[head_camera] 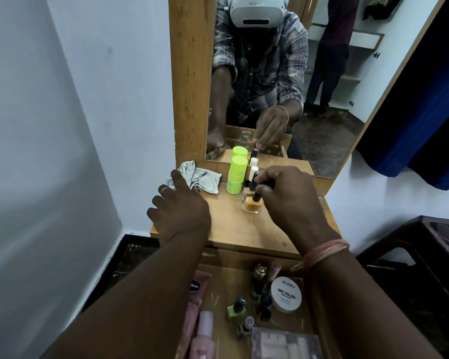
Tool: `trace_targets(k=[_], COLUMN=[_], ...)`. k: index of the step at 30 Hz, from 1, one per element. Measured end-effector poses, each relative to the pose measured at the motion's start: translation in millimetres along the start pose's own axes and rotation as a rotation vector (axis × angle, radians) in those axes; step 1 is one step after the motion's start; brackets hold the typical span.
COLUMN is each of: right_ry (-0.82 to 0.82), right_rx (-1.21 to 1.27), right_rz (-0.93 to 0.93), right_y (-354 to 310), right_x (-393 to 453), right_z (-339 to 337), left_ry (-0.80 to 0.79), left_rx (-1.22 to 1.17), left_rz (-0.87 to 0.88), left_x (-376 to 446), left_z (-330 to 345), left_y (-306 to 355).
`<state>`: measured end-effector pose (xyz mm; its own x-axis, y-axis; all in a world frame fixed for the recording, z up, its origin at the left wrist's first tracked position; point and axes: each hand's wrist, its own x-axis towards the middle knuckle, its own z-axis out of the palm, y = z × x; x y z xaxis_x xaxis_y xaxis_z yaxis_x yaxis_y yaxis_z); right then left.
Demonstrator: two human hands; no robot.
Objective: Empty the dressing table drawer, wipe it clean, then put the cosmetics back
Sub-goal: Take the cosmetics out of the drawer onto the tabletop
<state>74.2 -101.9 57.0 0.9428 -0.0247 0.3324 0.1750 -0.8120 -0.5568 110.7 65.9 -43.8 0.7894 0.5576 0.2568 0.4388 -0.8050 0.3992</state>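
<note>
Orange polish bottle [252,204] cap hidden in right hand [288,195] grip; left hand [178,211] flat, relaxed.

"ZUDIO" and "NAIL POLISH" are printed on the round white lidded tub [287,294]. The fragments "line" and "ya" are seen on the pink tube [195,301].

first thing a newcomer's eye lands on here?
Probably the lime-green bottle standing upright at the back of the dressing table top, doubled in the mirror. Next, the right hand pinching the dark cap of an orange nail polish bottle just in front of it, above the open drawer still holding cosmetics.
</note>
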Motion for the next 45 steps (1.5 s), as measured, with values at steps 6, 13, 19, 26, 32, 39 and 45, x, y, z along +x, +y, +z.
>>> trace_targets(k=[6, 13, 19, 26, 32, 39, 45], right_ry=[0.010, 0.094, -0.112, -0.315, -0.423, -0.454, -0.445], right_rx=[0.000, -0.022, -0.067, -0.314, -0.412, -0.419, -0.314], right_rz=[-0.020, -0.082, 0.092, 0.059, 0.012, 0.026, 0.002], right_y=[4, -3, 16, 35, 23, 14, 8], right_x=[5, -11, -80, -113, -118, -123, -119], right_z=[12, 2, -2, 47, 49, 52, 40], left_ry=[-0.011, -0.004, -0.017, -0.017, -0.016, -0.012, -0.001], left_rx=[-0.006, -0.010, -0.013, 0.002, 0.001, 0.003, 0.011], left_rz=[0.009, 0.009, 0.004, 0.006, 0.003, 0.001, 0.004], left_x=[0, 0, 1, -1, 0, -1, -2], left_z=[0, 0, 1, -2, 0, -1, -2], left_y=[-1, -1, 0, 0, 0, 0, 1])
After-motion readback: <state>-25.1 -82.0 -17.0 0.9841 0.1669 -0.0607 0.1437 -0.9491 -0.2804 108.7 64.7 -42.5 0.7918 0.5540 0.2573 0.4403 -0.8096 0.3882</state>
